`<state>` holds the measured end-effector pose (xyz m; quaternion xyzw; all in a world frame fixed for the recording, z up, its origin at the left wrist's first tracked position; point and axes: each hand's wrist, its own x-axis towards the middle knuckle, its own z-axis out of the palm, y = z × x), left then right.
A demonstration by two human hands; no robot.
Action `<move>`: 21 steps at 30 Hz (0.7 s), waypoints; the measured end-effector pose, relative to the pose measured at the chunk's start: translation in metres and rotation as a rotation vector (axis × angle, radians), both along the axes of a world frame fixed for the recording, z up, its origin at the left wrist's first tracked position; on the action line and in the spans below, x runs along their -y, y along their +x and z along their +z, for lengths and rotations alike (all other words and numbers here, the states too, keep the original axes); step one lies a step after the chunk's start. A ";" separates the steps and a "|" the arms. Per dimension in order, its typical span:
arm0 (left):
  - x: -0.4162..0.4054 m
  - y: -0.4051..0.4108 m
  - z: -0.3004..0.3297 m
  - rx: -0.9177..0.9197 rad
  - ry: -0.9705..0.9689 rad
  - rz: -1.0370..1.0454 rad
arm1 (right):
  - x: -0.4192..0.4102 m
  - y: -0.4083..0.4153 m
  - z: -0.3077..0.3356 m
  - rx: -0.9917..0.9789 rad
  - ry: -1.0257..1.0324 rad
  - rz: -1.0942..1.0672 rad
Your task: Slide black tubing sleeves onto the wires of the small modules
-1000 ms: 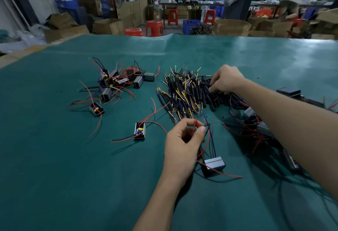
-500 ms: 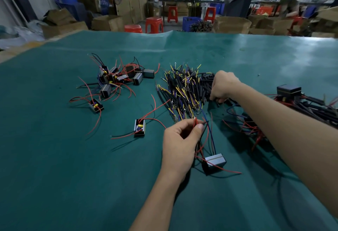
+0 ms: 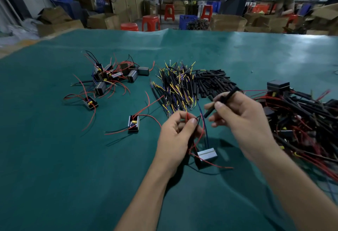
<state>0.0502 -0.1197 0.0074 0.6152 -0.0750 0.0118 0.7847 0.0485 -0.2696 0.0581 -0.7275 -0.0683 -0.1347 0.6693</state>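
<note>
A black tubing sleeve (image 3: 222,101) is pinched between the thumb and forefinger of the right hand (image 3: 243,123), its lower end projecting past the fingertips toward seven o'clock and its upper end toward one o'clock. The wires (image 3: 198,121) of a small grey module (image 3: 207,154) are gripped between the curled fingers and thumb of the left hand (image 3: 176,139), with the wire tips held just at eight o'clock of the sleeve's lower end and apart from it, while the module lies on the green table (image 3: 54,166) at five o'clock of that hand. A pile of loose sleeves (image 3: 214,82) is seen at twelve o'clock of the hands.
</note>
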 end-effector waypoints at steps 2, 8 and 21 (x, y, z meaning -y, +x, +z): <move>0.000 0.000 0.001 0.001 -0.001 -0.029 | -0.003 -0.005 -0.009 0.087 0.024 -0.005; 0.000 0.000 0.001 0.007 0.005 -0.003 | -0.002 -0.006 -0.008 0.210 0.110 -0.054; 0.001 0.001 0.000 0.073 0.053 0.050 | -0.004 -0.004 -0.018 0.136 0.172 -0.016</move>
